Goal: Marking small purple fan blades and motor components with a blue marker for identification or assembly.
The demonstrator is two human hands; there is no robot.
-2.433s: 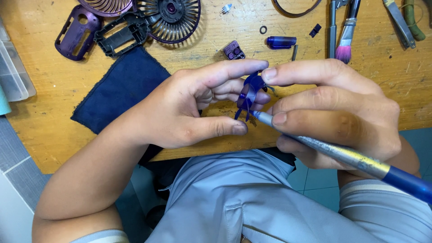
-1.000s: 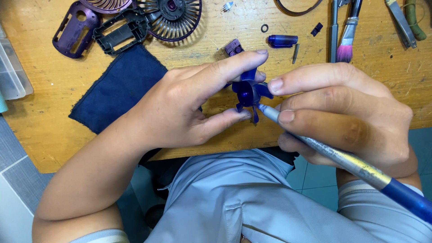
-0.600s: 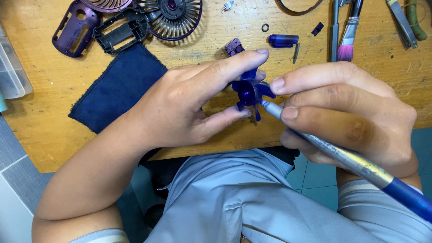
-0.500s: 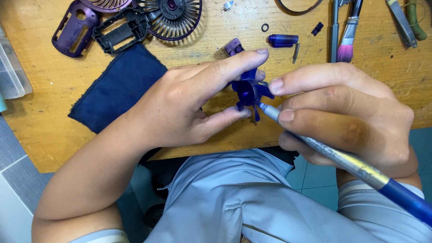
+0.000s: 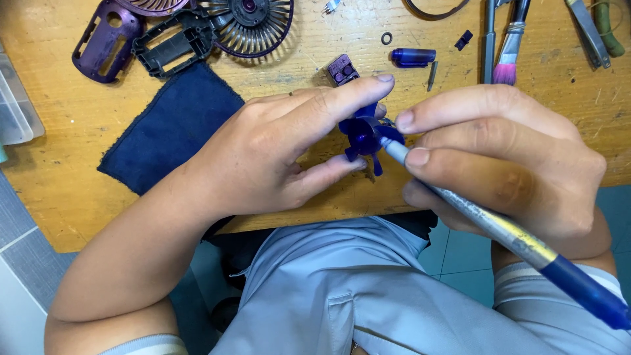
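My left hand (image 5: 276,151) pinches a small dark-blue fan propeller (image 5: 362,135) between forefinger and thumb, just above the front edge of the wooden table (image 5: 59,197). My right hand (image 5: 506,158) grips a long tool with a silver shaft and blue handle (image 5: 513,236) like a pen. Its tip touches the propeller's hub. My right fingertip also rests against a blade.
A dark-blue cloth (image 5: 171,128) lies left of my hands. Behind it are a purple fan shell (image 5: 105,39), a black frame (image 5: 171,43) and a round grille (image 5: 253,23). A small purple block (image 5: 342,68), blue cap (image 5: 413,57), ring (image 5: 386,38), brush (image 5: 507,46) and pliers (image 5: 588,29) lie further back.
My left hand has turned the propeller and lifted it slightly toward the table; the forefinger now stretches over its top. The tool tip stays against the hub.
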